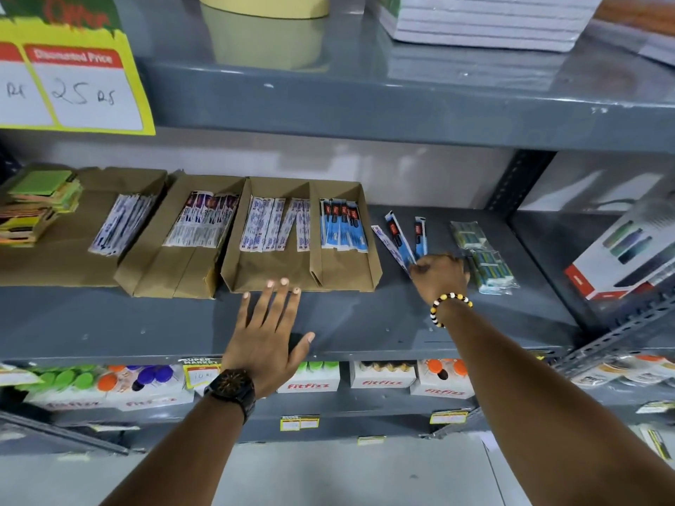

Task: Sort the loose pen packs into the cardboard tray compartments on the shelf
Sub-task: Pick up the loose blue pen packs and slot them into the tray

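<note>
1. The right hand [440,272] is curled over the near ends of the loose packs [396,237], which lie fanned on the shelf [365,323] just right of the tray [303,279]. Its fingers are bent closed around those ends, but I cannot tell whether the packs are properly pinched yet.
2. The left hand [268,336] lies flat and spread on the shelf, fingertips touching the tray's front lip, holding nothing; it looks placed to steady the tray.
3. To do this step well, gather the packs by colour: two blue ones and one white one [383,237] show. Square the ends before lifting, so they slide in flat.
4. The blue ones likely belong in the tray's right compartment [343,228], which already holds matching blue packs leaning in a row.
5. The white one probably suits the tray's left compartment [275,228], which holds white packs, loosely angled.
6. Left of the tray, a second carton [175,272] holds packs with dark tops, and beyond it more white packs [120,224] lie on brown card.
7. Right of the loose packs, green bundles [482,257] lie on the shelf; they are not pens as far as I can tell.
</note>
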`<state>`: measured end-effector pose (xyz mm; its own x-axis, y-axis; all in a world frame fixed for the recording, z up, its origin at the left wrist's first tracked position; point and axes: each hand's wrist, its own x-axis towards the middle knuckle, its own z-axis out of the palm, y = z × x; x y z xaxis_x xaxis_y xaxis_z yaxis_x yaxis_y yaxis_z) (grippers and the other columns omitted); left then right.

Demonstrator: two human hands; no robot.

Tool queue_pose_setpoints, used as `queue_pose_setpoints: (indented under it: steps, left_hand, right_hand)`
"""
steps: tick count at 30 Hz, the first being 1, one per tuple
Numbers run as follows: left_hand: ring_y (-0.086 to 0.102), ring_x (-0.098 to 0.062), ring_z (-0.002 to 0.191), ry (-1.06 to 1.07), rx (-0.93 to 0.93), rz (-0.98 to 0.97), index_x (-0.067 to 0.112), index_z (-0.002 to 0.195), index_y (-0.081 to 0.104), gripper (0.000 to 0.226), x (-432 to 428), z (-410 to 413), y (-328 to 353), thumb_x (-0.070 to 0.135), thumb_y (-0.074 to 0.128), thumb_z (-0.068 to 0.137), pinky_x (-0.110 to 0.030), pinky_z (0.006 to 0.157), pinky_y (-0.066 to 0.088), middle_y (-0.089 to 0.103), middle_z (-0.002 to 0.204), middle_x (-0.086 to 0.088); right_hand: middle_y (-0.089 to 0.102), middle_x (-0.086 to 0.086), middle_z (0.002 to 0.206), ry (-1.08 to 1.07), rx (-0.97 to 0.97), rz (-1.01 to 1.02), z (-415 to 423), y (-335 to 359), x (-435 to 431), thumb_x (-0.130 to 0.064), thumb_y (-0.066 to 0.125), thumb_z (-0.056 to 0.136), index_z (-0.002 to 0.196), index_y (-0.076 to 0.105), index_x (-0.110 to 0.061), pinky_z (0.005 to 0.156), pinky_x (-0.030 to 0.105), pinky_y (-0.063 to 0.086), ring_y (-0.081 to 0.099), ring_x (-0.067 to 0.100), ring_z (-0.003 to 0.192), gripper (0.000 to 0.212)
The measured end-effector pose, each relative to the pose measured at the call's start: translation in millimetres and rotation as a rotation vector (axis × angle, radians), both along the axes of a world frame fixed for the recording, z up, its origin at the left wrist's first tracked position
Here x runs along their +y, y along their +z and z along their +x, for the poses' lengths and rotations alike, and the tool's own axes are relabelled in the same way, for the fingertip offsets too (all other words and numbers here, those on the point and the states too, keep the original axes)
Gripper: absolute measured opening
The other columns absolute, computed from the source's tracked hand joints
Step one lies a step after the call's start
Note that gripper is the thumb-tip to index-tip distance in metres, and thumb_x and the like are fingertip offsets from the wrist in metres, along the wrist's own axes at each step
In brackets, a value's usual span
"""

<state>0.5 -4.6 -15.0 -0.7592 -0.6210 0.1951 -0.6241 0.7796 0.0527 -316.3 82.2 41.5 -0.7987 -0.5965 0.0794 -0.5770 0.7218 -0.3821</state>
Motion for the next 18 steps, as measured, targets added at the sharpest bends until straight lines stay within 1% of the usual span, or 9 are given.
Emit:
queue_pose_setpoints:
  steps: [2, 5, 8, 10, 11, 12, 14, 16, 18]
  left_hand:
    - [0.005, -0.029, 0.154, 0.001, 0.015, 0.003, 0.014, 0.158, 0.013, 0.077, 0, 0, 0, 0.062, 0.02, 0.098, -0.061, 0.12, 0.015, 0.012, 0.166, -0.01]
    - [0.004, -0.027, 0.154, -0.006, 0.044, 0.025, 0.014, 0.158, 0.013, 0.078, 0, 1, 2, 0.063, 0.023, 0.098, -0.058, 0.121, 0.014, 0.011, 0.167, -0.009]
    - [-0.003, -0.024, 0.154, -0.007, 0.086, 0.08, 0.017, 0.158, 0.012, 0.078, -2, 2, 1, 0.064, 0.025, 0.097, -0.055, 0.122, 0.008, 0.009, 0.168, -0.007]
    - [-0.001, -0.027, 0.154, 0.025, 0.19, 0.14, 0.021, 0.155, 0.025, 0.072, -4, 1, 6, 0.061, 0.037, 0.096, -0.056, 0.122, 0.009, 0.014, 0.167, -0.006]
    - [0.005, -0.029, 0.153, 0.048, 0.267, 0.167, 0.022, 0.151, 0.034, 0.066, -7, 1, 11, 0.056, 0.044, 0.095, -0.057, 0.121, 0.014, 0.021, 0.165, -0.007]
    - [0.014, -0.03, 0.151, 0.072, 0.349, 0.205, 0.023, 0.146, 0.042, 0.061, -10, 0, 16, 0.053, 0.049, 0.094, -0.057, 0.119, 0.02, 0.031, 0.161, -0.008]
    - [0.035, -0.024, 0.142, 0.105, 0.517, 0.399, 0.025, 0.14, 0.049, 0.054, -18, -5, 31, 0.05, 0.053, 0.092, -0.053, 0.114, 0.034, 0.048, 0.148, -0.004]
    - [0.049, -0.013, 0.13, 0.105, 0.656, 0.666, 0.026, 0.137, 0.051, 0.05, -27, -13, 49, 0.048, 0.058, 0.093, -0.044, 0.109, 0.043, 0.056, 0.138, 0.004]
    - [0.057, -0.001, 0.118, 0.12, 0.76, 0.864, 0.03, 0.134, 0.053, 0.046, -36, -22, 68, 0.044, 0.065, 0.092, -0.033, 0.104, 0.046, 0.061, 0.131, 0.01]
  right_hand:
    - [0.07, 0.014, 0.099, -0.012, -0.017, -0.08, 1, 2, -2, -0.028, 0.054, 0.085, 0.089, 0.077, -0.017, 0.092, 0.042, 0.048, 0.058, 0.039, 0.099, 0.025]
    - [0.073, 0.015, 0.087, -0.061, -0.066, -0.288, 0, 8, -2, -0.021, 0.055, 0.085, 0.085, 0.076, -0.014, 0.076, 0.036, 0.052, 0.064, 0.038, 0.086, 0.023]
    - [0.072, 0.01, 0.077, -0.127, -0.162, -0.504, -3, 18, 0, -0.023, 0.06, 0.089, 0.088, 0.076, -0.015, 0.061, 0.024, 0.041, 0.066, 0.03, 0.077, 0.018]
    - [0.068, 0.004, 0.074, -0.12, -0.229, -0.654, -4, 25, 2, -0.022, 0.063, 0.089, 0.083, 0.072, -0.017, 0.056, 0.012, 0.04, 0.064, 0.024, 0.074, 0.012]
    - [0.068, 0.003, 0.075, -0.104, -0.262, -0.731, -3, 30, 4, -0.02, 0.064, 0.089, 0.078, 0.07, -0.02, 0.056, 0.006, 0.039, 0.063, 0.02, 0.073, 0.012]
    - [0.07, 0.002, 0.077, -0.082, -0.295, -0.788, -1, 35, 6, -0.02, 0.065, 0.089, 0.073, 0.067, -0.023, 0.061, 0.006, 0.042, 0.063, 0.016, 0.072, 0.016]
    - [0.073, -0.005, 0.077, -0.028, -0.378, -0.855, 8, 43, 9, -0.023, 0.067, 0.088, 0.073, 0.069, -0.027, 0.068, 0.016, 0.05, 0.063, 0.009, 0.07, 0.016]
    - [0.074, -0.01, 0.072, 0.054, -0.485, -0.897, 20, 51, 10, -0.023, 0.07, 0.087, 0.082, 0.073, -0.025, 0.065, 0.016, 0.05, 0.063, 0.002, 0.066, 0.007]
    - [0.075, -0.011, 0.07, 0.139, -0.574, -0.891, 32, 58, 10, -0.02, 0.071, 0.086, 0.082, 0.075, -0.027, 0.063, 0.016, 0.051, 0.063, 0.003, 0.065, 0.009]
